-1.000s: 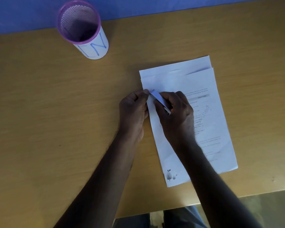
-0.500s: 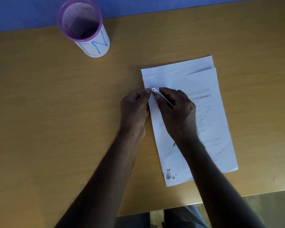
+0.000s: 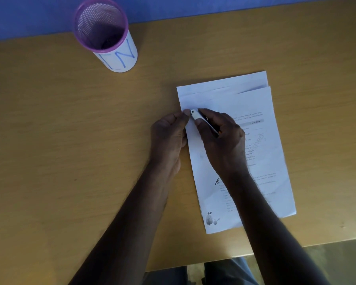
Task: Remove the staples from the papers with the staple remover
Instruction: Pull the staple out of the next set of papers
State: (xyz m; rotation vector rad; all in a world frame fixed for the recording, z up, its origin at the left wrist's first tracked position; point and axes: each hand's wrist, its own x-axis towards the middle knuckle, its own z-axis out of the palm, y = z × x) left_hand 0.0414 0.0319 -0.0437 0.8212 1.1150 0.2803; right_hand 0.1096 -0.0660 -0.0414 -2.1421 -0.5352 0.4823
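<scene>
While the left hand [image 3: 169,138] presses its fingertips on the papers' [image 3: 261,161] left edge, the right hand [image 3: 220,138] pinches the remover [image 3: 195,114] — tip near their upper-left corner. Papers lie toward the desk's [image 3: 49,161] near-right edge; "True or False" reads on top. Cup [image 3: 107,36] at the far edge — marked "IN".

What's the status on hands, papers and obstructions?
Right hand grips staple remover at papers' upper-left corner. Left hand pins the edge. Staple not visible. Nothing obstructing.
</scene>
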